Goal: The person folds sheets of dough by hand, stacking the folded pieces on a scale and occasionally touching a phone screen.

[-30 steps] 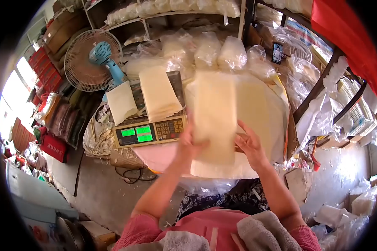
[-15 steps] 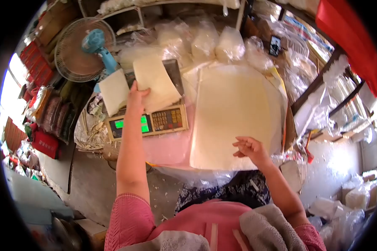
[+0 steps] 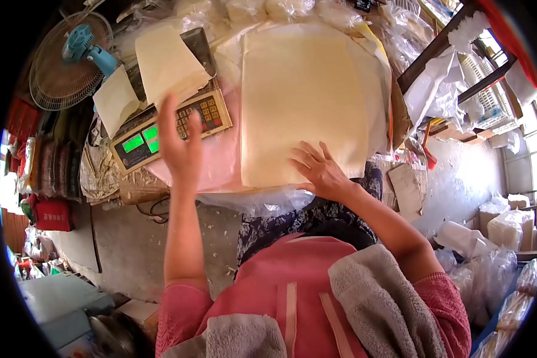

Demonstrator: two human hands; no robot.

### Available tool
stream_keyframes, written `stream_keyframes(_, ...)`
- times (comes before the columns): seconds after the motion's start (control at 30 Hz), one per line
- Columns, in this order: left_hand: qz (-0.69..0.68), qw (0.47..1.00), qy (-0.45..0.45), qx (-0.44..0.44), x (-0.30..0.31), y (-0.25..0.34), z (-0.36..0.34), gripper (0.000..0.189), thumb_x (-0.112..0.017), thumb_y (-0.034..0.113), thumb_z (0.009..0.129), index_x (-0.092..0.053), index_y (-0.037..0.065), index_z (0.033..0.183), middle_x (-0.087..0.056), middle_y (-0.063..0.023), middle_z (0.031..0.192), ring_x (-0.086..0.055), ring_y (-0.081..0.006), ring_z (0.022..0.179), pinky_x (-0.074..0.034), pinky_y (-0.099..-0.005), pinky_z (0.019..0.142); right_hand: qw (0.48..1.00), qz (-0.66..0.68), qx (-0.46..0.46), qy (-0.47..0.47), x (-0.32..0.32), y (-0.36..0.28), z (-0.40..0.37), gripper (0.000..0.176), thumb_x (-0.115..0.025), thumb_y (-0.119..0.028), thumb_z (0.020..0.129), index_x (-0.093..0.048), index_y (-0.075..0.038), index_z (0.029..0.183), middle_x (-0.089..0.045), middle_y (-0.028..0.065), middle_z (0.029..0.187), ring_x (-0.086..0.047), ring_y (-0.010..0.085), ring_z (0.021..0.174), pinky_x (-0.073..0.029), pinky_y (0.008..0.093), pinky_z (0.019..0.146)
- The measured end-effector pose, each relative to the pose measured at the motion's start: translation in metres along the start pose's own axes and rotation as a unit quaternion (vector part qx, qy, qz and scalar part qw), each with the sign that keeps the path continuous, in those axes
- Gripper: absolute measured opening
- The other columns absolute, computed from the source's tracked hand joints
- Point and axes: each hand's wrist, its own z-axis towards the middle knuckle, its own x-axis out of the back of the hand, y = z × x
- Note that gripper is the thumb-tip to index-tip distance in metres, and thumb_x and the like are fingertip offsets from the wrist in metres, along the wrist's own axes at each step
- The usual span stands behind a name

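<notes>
My left hand (image 3: 182,146) hovers in front of the digital scale (image 3: 219,113), slightly blurred, thumb and fingers apart, holding nothing. It partly covers the keypad and the green-lit display (image 3: 133,142). On the weighing plate lies a stack of thin cream sheets (image 3: 168,62). A smaller cream piece (image 3: 116,102) leans over the scale's left side. Spread fingers of my right hand (image 3: 321,173) rest on the near right part of a large rectangular cream sheet or stack of sheets (image 3: 301,95), which lies flat on the table.
A blue fan (image 3: 80,45) stands behind the scale on the left. Clear plastic bags (image 3: 232,11) line the table's back. Thin plastic (image 3: 259,203) hangs over the front edge. A dark rack post (image 3: 438,51) rises at the right.
My left hand has let go of the sheets on the scale and drawn back toward me. My right hand has come down onto the large sheet, fingers spreading. The view has tilted down.
</notes>
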Motion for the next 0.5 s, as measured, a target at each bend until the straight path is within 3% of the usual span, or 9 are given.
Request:
stream_keyframes(0.1,-0.044,0.998,-0.047,0.001,-0.011,-0.003,-0.049,0.038,-0.058,0.013,0.087,-0.052,0.001,0.123,-0.055,-0.0164,0.124,-0.051,-0.0303,0.116,-0.04,-0.0374,0.098,0.998,-0.002,0.049,0.048,-0.003,0.002,-0.003,0.035,-0.067,-0.022,0.078,-0.057,-0.01,0.11,-0.05,0.0093,0.123,-0.042,0.0297,0.123,-0.032,0.0566,0.1)
stream_keyframes(0.2,-0.062,0.996,-0.067,0.02,-0.009,0.005,-0.086,0.025,-0.056,0.007,0.086,-0.06,0.0,0.109,-0.061,-0.0156,0.11,-0.058,-0.0298,0.103,-0.046,-0.0373,0.089,0.996,0.064,0.013,0.064,-0.007,0.011,-0.009,0.019,-0.061,-0.017,0.081,-0.059,-0.007,0.097,-0.058,0.0076,0.109,-0.05,0.0269,0.112,-0.036,0.0516,0.097)
stream_keyframes(0.27,-0.134,0.98,-0.149,0.021,-0.004,0.011,-0.104,0.017,-0.055,0.004,0.083,-0.063,0.001,0.099,-0.063,-0.0146,0.101,-0.061,-0.0281,0.093,-0.049,-0.0375,0.081,0.963,0.21,-0.153,0.066,0.01,0.01,-0.005,0.02,-0.061,-0.016,0.082,-0.06,-0.006,0.099,-0.062,0.0107,0.102,-0.056,0.0292,0.103,-0.041,0.0449,0.093)
stream_keyframes(0.3,-0.145,0.971,-0.19,-0.023,-0.007,0.015,-0.105,0.019,-0.056,0.001,0.08,-0.063,0.002,0.097,-0.063,-0.0143,0.099,-0.062,-0.028,0.091,-0.05,-0.0374,0.078,0.929,0.281,-0.233,0.068,0.017,0.01,-0.003,0.02,-0.061,-0.016,0.083,-0.06,-0.006,0.1,-0.063,0.0122,0.099,-0.058,0.0304,0.098,-0.043,0.0415,0.091)
stream_keyframes(0.4,-0.129,0.94,-0.306,-0.084,-0.035,0.026,-0.112,0.027,-0.055,-0.002,0.072,-0.063,0.002,0.098,-0.062,-0.0149,0.099,-0.06,-0.0301,0.093,-0.05,-0.0388,0.079,0.946,0.22,-0.207,0.118,0.011,0.012,0.004,0.023,-0.061,-0.016,0.082,-0.06,-0.005,0.103,-0.062,0.0121,0.105,-0.057,0.0327,0.098,-0.043,0.0397,0.09)
stream_keyframes(0.43,-0.115,0.928,-0.341,-0.093,-0.047,0.027,-0.113,0.031,-0.055,-0.002,0.07,-0.062,0.001,0.099,-0.061,-0.0153,0.1,-0.059,-0.0312,0.094,-0.049,-0.0395,0.081,0.958,0.181,-0.156,0.159,0.002,0.01,0.006,0.027,-0.064,-0.02,0.08,-0.061,-0.007,0.104,-0.061,0.011,0.108,-0.056,0.0315,0.103,-0.042,0.0416,0.091)
stream_keyframes(0.5,-0.02,0.928,-0.346,-0.139,-0.064,0.027,-0.121,0.033,-0.054,-0.002,0.069,-0.06,0.0,0.101,-0.058,-0.0161,0.103,-0.055,-0.0326,0.099,-0.046,-0.0406,0.086,0.981,0.061,-0.1,0.152,-0.016,0.005,0.008,0.023,-0.06,-0.017,0.082,-0.062,-0.01,0.104,-0.061,0.0061,0.11,-0.052,0.0296,0.11,-0.039,0.0445,0.093)
